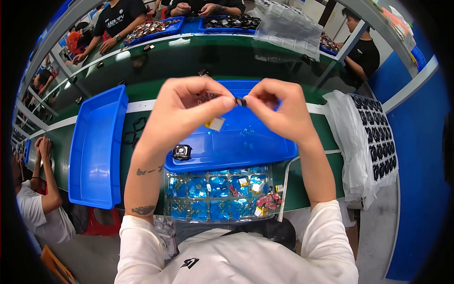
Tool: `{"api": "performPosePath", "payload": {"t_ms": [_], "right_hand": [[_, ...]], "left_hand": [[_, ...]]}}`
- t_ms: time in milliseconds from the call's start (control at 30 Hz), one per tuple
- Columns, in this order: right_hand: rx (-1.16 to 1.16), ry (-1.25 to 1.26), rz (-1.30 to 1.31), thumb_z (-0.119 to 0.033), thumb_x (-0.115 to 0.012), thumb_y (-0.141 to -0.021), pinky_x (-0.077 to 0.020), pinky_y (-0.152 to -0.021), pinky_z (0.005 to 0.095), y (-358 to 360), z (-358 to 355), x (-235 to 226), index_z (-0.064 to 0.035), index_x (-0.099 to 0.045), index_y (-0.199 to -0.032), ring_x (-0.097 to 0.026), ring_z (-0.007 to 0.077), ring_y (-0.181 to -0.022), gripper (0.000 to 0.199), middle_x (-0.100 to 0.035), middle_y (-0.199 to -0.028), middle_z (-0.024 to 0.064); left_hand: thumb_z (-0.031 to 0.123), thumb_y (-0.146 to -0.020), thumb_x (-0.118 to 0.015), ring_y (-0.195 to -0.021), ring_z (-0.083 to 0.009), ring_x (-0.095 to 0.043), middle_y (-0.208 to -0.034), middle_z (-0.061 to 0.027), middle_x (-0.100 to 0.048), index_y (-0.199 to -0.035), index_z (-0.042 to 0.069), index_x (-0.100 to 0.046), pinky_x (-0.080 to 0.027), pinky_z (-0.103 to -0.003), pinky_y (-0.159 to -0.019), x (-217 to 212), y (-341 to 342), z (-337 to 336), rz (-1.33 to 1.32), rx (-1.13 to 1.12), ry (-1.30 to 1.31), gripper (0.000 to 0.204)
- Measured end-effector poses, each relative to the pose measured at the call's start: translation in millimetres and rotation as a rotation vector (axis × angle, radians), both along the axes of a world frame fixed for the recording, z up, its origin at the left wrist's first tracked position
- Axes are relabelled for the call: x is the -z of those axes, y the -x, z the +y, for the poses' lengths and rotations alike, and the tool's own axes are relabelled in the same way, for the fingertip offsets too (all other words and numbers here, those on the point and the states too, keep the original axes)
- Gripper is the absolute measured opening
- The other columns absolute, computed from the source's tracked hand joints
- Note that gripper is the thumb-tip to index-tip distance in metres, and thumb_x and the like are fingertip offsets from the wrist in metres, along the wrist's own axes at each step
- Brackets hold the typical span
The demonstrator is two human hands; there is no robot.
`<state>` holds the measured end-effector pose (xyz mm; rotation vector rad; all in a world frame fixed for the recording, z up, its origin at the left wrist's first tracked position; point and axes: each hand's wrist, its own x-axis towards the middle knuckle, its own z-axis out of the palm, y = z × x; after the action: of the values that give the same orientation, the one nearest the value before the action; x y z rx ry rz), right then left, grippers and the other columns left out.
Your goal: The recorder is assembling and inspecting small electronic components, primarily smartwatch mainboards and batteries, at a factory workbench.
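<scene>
Green table (156, 66) with white edging runs across a busy workshop, other people sitting along it with blue bins of small parts. Right in front of me both hands are raised together over a shallow blue tray (246, 142). Left hand (182, 111) and right hand (279, 111) meet at the fingertips, each pinching one end of a tiny dark part (240, 101), so it sits between them, above the tray's middle. Its long axis looks roughly left-to-right, but honestly it's so small and so covered by fingers that I can't make out what it is or which end is which. A small pale tag (216, 124) hangs below the left hand. On the tray's near left corner sits a little black square component (181, 152). Closer to me there's a clear blister tray (220, 191) with blue pockets, some holding bits. Bigger blue bin (94, 146) off to the left, and a stack of black-part sheets (376, 137) on the right, partly cut off.
</scene>
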<state>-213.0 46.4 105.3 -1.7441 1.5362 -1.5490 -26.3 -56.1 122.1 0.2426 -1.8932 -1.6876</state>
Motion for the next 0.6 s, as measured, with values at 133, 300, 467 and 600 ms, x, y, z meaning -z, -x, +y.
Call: {"api": "performPosePath", "payload": {"t_ms": [133, 300, 467, 600], "right_hand": [[0.221, -0.525, 0.955, -0.01, -0.064, -0.078, -0.0475, -0.059, 0.0378, 2, -17, 28, -0.0017, -0.063, -0.084, -0.062, 0.031, -0.069, 0.01, -0.064, -0.081, 0.0157], [0.133, -0.277, 1.067, -0.003, -0.062, -0.072, -0.0502, -0.068, 0.0411, -28, -28, 52, -0.0096, -0.057, -0.111, -0.06, 0.0277, -0.086, 0.04, -0.06, -0.095, 0.0099], [-0.339, 0.215, 1.062, -0.011, -0.067, -0.072, -0.0507, -0.071, 0.0352, -80, -69, 79, -0.012, -0.063, -0.105, -0.059, 0.0216, -0.093, 0.033, -0.061, -0.101, 0.0019], [-0.503, 0.105, 1.073, -0.023, -0.071, -0.07, -0.0517, -0.067, 0.0355, -89, -82, 75, -0.0096, -0.068, -0.089, -0.061, 0.0219, -0.091, 0.024, -0.064, -0.093, 0.004]], "left_hand": [[0.011, -0.083, -0.068, -0.075, -0.0062, -0.057, -0.081, -0.0023, -0.063, -0.087, 0.0, -0.068, -0.044, -0.02, -0.068, -4, -10, -12, 0.096, -0.089, 0.062, 0.012], [0.012, -0.082, -0.07, -0.073, -0.0059, -0.057, -0.08, -0.0026, -0.064, -0.086, -0.001, -0.068, -0.044, -0.019, -0.066, -9, -15, -10, 0.059, -0.131, 0.116, 0.014], [0.011, -0.082, -0.07, -0.07, -0.0053, -0.056, -0.076, -0.0016, -0.064, -0.084, 0.0, -0.068, -0.044, -0.019, -0.063, -9, -18, -11, 0.081, -0.111, 0.125, 0.012], [0.013, -0.082, -0.07, -0.067, -0.0043, -0.056, -0.074, -0.0013, -0.063, -0.085, -0.001, -0.068, -0.044, -0.018, -0.06, -8, -19, -11, 0.105, -0.149, 0.169, 0.014]]}}
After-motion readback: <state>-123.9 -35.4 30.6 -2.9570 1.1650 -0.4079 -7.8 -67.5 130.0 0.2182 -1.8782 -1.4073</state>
